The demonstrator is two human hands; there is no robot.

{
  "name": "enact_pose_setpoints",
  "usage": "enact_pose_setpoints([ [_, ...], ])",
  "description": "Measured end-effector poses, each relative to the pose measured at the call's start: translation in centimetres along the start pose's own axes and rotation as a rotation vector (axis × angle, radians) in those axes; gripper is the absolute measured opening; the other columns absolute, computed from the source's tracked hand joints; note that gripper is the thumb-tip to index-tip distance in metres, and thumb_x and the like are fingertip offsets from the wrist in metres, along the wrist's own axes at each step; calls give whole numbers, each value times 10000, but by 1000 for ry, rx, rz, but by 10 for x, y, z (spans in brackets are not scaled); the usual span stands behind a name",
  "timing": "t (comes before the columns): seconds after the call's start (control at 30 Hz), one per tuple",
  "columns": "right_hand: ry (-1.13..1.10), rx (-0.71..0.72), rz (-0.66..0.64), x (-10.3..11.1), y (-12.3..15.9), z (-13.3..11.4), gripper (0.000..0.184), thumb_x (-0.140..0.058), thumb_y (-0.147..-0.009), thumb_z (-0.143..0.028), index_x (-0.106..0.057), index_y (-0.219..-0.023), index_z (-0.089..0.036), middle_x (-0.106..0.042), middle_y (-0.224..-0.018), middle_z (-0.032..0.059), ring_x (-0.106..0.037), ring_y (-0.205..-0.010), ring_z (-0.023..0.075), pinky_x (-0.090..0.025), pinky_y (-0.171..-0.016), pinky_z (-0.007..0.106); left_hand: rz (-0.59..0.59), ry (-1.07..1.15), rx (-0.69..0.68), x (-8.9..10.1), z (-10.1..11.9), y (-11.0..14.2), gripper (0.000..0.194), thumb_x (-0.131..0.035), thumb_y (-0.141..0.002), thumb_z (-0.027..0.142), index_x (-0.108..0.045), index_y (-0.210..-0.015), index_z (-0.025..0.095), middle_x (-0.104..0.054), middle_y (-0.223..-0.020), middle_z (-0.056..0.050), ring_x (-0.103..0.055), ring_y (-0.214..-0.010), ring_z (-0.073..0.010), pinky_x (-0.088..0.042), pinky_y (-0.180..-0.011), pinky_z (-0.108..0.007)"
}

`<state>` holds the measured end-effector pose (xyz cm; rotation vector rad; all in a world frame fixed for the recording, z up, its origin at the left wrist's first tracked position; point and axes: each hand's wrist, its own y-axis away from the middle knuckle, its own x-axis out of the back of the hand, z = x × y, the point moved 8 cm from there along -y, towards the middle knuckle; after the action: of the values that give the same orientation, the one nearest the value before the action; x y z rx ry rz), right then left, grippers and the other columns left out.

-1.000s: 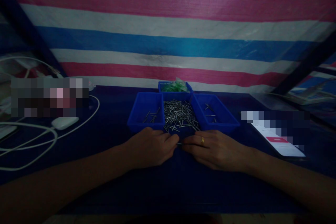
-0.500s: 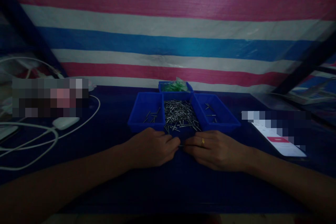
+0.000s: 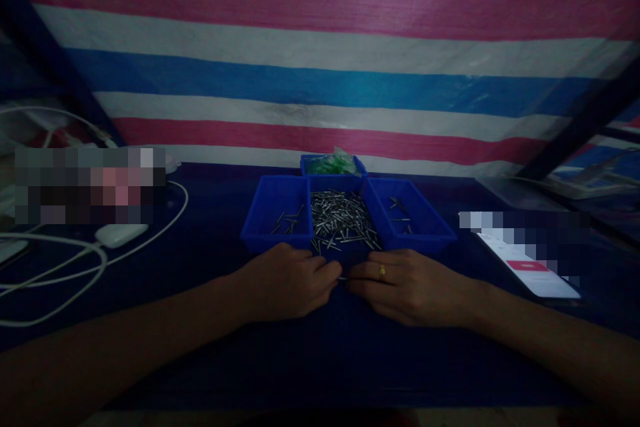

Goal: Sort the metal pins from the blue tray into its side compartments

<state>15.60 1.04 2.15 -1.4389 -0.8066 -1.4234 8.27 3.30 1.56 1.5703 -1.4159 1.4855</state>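
My left hand (image 3: 290, 280) and my right hand (image 3: 407, 283) rest on the dark blue table, fingertips meeting in a pinch over a thin metal pin (image 3: 343, 277) just in front of the trays. The right hand wears a gold ring. Behind them the middle blue tray (image 3: 341, 184) holds a heap of several silver pins (image 3: 340, 217). The left blue tray (image 3: 267, 210) and the right blue tray (image 3: 425, 217) each hold a few pins. A smaller blue tray (image 3: 309, 161) at the back holds green pieces (image 3: 333, 164).
A phone (image 3: 530, 267) with a lit screen lies to the right. White cables (image 3: 75, 260) and a white adapter (image 3: 120, 235) lie at the left. A pink, white and blue striped tarp (image 3: 320, 53) hangs behind the table. The scene is dim.
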Motion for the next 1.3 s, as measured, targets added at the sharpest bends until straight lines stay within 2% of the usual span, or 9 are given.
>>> enact_pose_setpoints([
  [0.3,4,-12,-38,-3,1,0,271,-353,-876,-175,-526,-1072,-104,-569,-993,89,-499,-774,148,-435,-631,271,4,-16,0,2,0,0,88,-377,-858,234,-423,-806,180,-551,-617,28,-535,-517,-134,-340,-414,-236],
  [0.43,3,-6,-34,-2,1,0,272,-346,-878,-179,-530,-1065,-107,-564,-998,92,-497,-772,151,-432,-623,269,15,-13,-11,2,0,0,61,-381,-852,209,-426,-870,173,-554,-648,27,-541,-537,-134,-333,-412,-236],
  [0.77,41,-23,-17,-1,0,1,290,-334,-882,-182,-522,-1087,-102,-558,-990,94,-490,-779,158,-439,-644,276,22,-12,-53,4,4,1,111,-395,-842,190,-423,-949,179,-555,-696,27,-542,-562,-134,-323,-403,-236],
  [1.1,60,-6,47,5,1,-1,282,-345,-881,-181,-531,-1075,-94,-578,-1005,100,-519,-760,148,-453,-605,270,21,-16,42,3,-2,-2,93,-379,-850,240,-439,-818,177,-550,-645,19,-527,-530,-129,-336,-415,-220],
  [1.3,65,6,91,9,2,-2,275,-352,-878,-173,-535,-1066,-92,-588,-998,101,-538,-780,147,-470,-620,271,6,-7,41,2,-3,-2,103,-374,-851,236,-448,-813,175,-543,-647,17,-530,-535,-136,-342,-406,-230],
])
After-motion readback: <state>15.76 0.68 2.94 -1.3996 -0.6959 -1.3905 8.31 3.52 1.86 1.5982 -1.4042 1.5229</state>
